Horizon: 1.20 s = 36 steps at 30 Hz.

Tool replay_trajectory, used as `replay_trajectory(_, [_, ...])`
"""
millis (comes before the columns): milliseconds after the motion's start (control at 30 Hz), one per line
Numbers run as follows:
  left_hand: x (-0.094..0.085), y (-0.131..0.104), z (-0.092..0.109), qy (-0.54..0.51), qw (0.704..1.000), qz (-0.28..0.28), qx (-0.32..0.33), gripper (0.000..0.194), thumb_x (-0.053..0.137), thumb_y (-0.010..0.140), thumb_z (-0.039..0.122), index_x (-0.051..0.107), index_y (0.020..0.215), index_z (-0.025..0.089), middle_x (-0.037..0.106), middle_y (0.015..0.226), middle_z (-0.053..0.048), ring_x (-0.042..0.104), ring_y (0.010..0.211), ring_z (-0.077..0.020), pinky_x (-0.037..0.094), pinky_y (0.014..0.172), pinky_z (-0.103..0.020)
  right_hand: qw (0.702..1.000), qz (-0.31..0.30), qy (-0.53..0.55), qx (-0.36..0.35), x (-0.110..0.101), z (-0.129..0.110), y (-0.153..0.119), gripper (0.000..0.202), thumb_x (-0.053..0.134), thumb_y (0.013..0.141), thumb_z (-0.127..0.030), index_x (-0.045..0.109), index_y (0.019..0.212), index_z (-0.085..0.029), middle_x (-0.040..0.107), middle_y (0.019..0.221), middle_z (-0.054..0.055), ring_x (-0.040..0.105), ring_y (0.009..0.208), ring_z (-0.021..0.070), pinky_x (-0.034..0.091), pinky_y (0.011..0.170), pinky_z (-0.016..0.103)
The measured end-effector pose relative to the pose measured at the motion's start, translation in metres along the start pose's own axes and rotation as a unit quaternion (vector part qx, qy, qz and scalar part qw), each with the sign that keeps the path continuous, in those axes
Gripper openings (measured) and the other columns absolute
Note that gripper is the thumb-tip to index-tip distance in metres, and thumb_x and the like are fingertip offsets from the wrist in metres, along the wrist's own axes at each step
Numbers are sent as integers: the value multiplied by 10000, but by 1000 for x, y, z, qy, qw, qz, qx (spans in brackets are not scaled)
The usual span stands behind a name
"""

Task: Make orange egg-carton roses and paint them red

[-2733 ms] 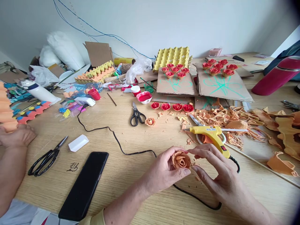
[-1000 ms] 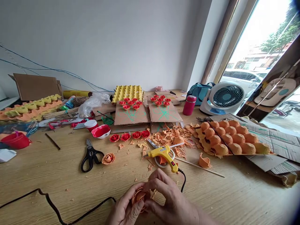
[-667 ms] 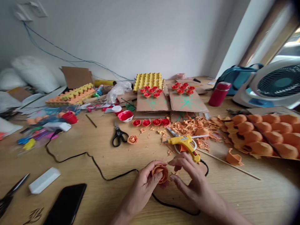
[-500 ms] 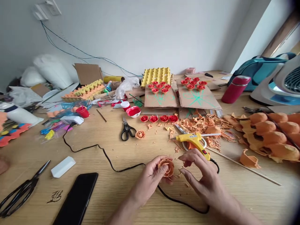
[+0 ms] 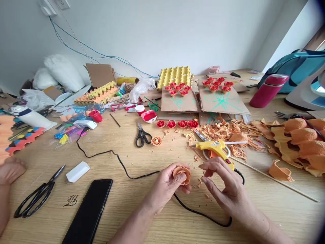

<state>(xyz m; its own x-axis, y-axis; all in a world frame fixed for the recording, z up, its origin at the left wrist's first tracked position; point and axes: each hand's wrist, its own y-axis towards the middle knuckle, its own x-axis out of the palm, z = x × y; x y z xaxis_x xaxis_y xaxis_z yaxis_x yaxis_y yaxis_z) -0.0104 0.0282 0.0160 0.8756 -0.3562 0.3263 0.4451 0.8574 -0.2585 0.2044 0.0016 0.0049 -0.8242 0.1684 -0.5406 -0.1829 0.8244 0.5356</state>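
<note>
My left hand [image 5: 169,185] holds an orange paper-pulp rose [image 5: 181,175], thumb laid across its petals and fingers beneath it. To the right, my right hand [image 5: 225,189] is apart from the flower, thumb and fingertips spread with nothing visible between them. Just beyond it lies a yellow glue gun [image 5: 214,149] with a white glue stick in its back; its black cord runs under my hands. A second orange rose [image 5: 156,141] sits beside black-handled scissors [image 5: 142,135]. Several red-painted roses [image 5: 171,124] stand in a row farther back.
Cardboard sheets [image 5: 223,101] carry more red roses. Orange scraps [image 5: 228,130] and egg cartons [image 5: 302,142] cover the right side. At left are a phone [image 5: 88,210], large black scissors [image 5: 38,196], a white block [image 5: 78,171] and another person's hand [image 5: 11,171]. A red bottle [image 5: 269,89] stands back right.
The view has swung left, so the table's contents appear farther right. Another person's hand and forearm at the left edge now show more. My left hand still grips the rose; my right stays apart.
</note>
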Motion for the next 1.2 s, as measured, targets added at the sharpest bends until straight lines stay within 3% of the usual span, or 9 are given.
replay_trajectory(233, [-12, 5, 9, -17, 991, 101, 85, 527, 884, 800, 579, 734, 1053, 142, 687, 895, -32, 634, 657, -111, 540, 570, -225, 998, 38, 9, 48, -9, 6, 3, 155, 566, 1056, -227, 652, 1176, -274, 690, 1005, 57, 691, 902, 204, 562, 826, 349])
replay_trajectory(367, [-21, 9, 16, -51, 973, 172, 143, 549, 921, 735, 593, 744, 1007, 149, 719, 882, -32, 593, 637, -86, 470, 539, -184, 995, 5, 43, 89, -2, 1, 2, 199, 540, 1063, -273, 686, 1196, -259, 755, 1096, 96, 749, 1010, 236, 606, 881, 375])
replay_trajectory(533, [-25, 10, 22, -87, 958, 212, 175, 528, 931, 714, 589, 744, 951, 156, 736, 861, -28, 578, 642, -73, 452, 576, -174, 985, -109, 75, 111, 11, -12, -21, 187, 525, 1063, -251, 711, 1073, -238, 740, 804, 8, 722, 612, 139, 580, 520, 217])
replay_trajectory(600, [-25, 9, 23, -95, 956, 210, 179, 520, 922, 724, 592, 739, 945, 159, 744, 862, -30, 585, 653, -76, 454, 587, -175, 985, -108, 50, 124, 8, -10, -34, 181, 534, 1054, -240, 714, 1074, -235, 750, 897, 37, 758, 720, 165, 630, 618, 258])
replay_trajectory(667, [-24, 7, 25, -100, 957, 201, 182, 510, 912, 737, 588, 732, 944, 159, 753, 882, -36, 591, 661, -79, 457, 597, -179, 990, -67, -8, 128, 3, -8, -43, 233, 522, 1058, -248, 680, 1228, -237, 731, 1180, 114, 768, 1054, 241, 659, 868, 383])
replay_trajectory(700, [-24, 6, 25, -101, 958, 194, 185, 506, 908, 743, 587, 728, 940, 157, 755, 890, -39, 593, 664, -81, 460, 602, -182, 990, -57, -27, 125, 1, -7, -46, 255, 512, 1064, -256, 657, 1273, -237, 706, 1249, 133, 750, 1118, 256, 650, 920, 421])
replay_trajectory(900, [-21, 7, 21, -92, 965, 159, 189, 469, 856, 807, 582, 708, 927, 154, 753, 856, -47, 599, 668, -100, 457, 619, -204, 990, -109, -20, 87, 15, -19, -35, 250, 514, 1042, -175, 680, 1218, -238, 750, 1117, 88, 784, 943, 189, 674, 819, 322])
replay_trajectory(1067, [-22, 11, 16, -110, 973, 118, 164, 507, 872, 782, 598, 702, 922, 141, 739, 823, -57, 610, 660, -110, 449, 600, -214, 995, -62, -39, 72, 23, -9, -26, 262, 502, 1038, -202, 673, 1237, -209, 719, 1260, 153, 738, 1155, 275, 637, 984, 495])
replay_trajectory(1200, [-24, 13, 13, -117, 976, 98, 153, 526, 893, 761, 590, 701, 949, 137, 719, 859, -51, 610, 657, -104, 427, 570, -208, 996, -51, -29, 63, 18, -4, -27, 225, 502, 1055, -248, 692, 1169, -215, 749, 1102, 113, 783, 930, 220, 678, 799, 380])
